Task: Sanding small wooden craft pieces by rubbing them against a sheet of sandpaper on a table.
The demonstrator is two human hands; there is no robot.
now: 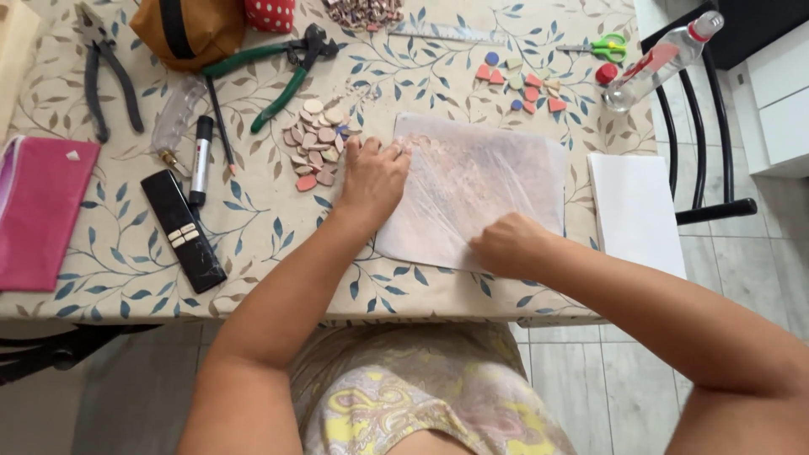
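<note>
Whitish wrinkled sheet [476, 185], film or thin paper, lies flat on the counter [253, 244] right in front of us, centre-right. Left hand [371, 177] presses fingers-spread on its upper left corner, grasping nothing. Right hand [506, 243] rests curled at the sheet's lower edge; we cannot tell whether it pinches the sheet or only rubs it.

Just left of the left hand: a pile of small pink and cream tiles [316, 143]. Further left: a black marker [200, 160] and a black remote [184, 229]. Green-handled nippers [282, 72] sit above the pile; a white sheet stack [634, 211] lies to the right.

Risk, as we judge it: the thin sheet could tear or crease under uneven pressure, and a sliding left hand could scatter the tile pile.

Hard to read: whatever lies under the sheet, only a faint pinkish patch shows. The pink pouch [38, 211] is cut off at the left edge.
</note>
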